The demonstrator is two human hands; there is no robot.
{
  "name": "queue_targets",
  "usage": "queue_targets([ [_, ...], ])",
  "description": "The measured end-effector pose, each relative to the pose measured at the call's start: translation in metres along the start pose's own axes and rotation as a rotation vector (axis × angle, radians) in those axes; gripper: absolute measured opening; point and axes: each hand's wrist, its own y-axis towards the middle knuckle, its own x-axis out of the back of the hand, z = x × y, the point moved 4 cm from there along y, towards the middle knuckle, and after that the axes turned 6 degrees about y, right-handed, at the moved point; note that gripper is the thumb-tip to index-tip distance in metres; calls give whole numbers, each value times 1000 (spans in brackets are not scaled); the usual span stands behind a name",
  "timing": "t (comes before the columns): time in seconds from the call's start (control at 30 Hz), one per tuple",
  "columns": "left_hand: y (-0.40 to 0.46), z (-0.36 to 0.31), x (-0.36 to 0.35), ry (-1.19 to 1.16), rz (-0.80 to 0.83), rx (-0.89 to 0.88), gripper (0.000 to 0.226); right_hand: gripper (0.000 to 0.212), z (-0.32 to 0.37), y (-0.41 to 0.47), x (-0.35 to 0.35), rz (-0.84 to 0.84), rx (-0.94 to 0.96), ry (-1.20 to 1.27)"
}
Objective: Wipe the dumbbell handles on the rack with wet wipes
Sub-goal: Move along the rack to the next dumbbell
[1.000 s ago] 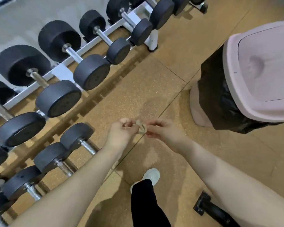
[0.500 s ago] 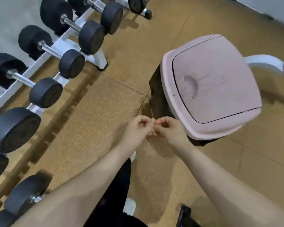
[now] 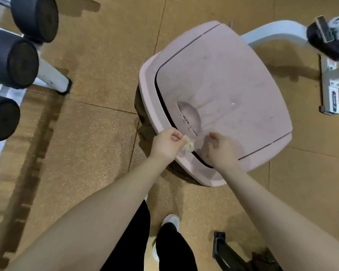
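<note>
My left hand [image 3: 165,144] grips a small crumpled, dirty wet wipe [image 3: 188,146] over the near edge of a pink swing-lid bin [image 3: 233,79]. My right hand [image 3: 221,148] hovers just right of the wipe above the lid, fingers loosely curled and holding nothing. Black dumbbell heads [image 3: 12,59] on the white rack [image 3: 51,75] show at the far left; their handles are out of view.
The bin has a black liner [image 3: 143,122] under its rim. A white machine frame with a black pad [image 3: 327,44] stands at the back right. Black equipment parts [image 3: 229,253] lie on the cork-coloured floor near my feet [image 3: 170,222].
I have turned from the rack to the bin and stepped closer. Both hands held the wipe before; now only the left holds it and the right has let go.
</note>
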Motion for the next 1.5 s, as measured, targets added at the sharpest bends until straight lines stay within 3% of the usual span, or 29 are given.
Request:
queue_targets([
  [0.2, 44, -24, -32, 318, -43, -85, 13, 36, -17, 24, -2, 63, -45, -32],
  [0.3, 55, -26, -47, 597, 123, -90, 28, 40, -22, 30, 4, 71, -42, -17],
  [0.37, 53, -24, -53, 657, 193, -133, 30, 43, -25, 33, 6, 92, -17, -18],
  [0.47, 37, -21, -50, 616, 151, -220, 23, 50, -27, 32, 8, 146, 12, -9],
  [0.63, -3, -22, -25, 543, 1, -274, 33, 50, -11, 24, 13, 253, 95, 0],
  [0.73, -31, -12, -8, 661, -105, -295, 36, 45, 4, 15, 20, 294, 204, -54],
  [0.87, -75, 11, 11, 715, -179, -182, 43, 44, 21, 0, 28, 328, 299, -95],
  [1.1, -181, 49, 61, 584, -403, 29, 45, 40, 81, -64, 6, 473, 528, -260],
  [1.33, -319, 127, 97, 464, -629, 266, 45, 37, 139, -207, -74, 740, 876, -416],
  [1.5, -427, 212, 90, 343, -753, 402, 42, 36, 142, -334, -153, 904, 1020, -460],
])
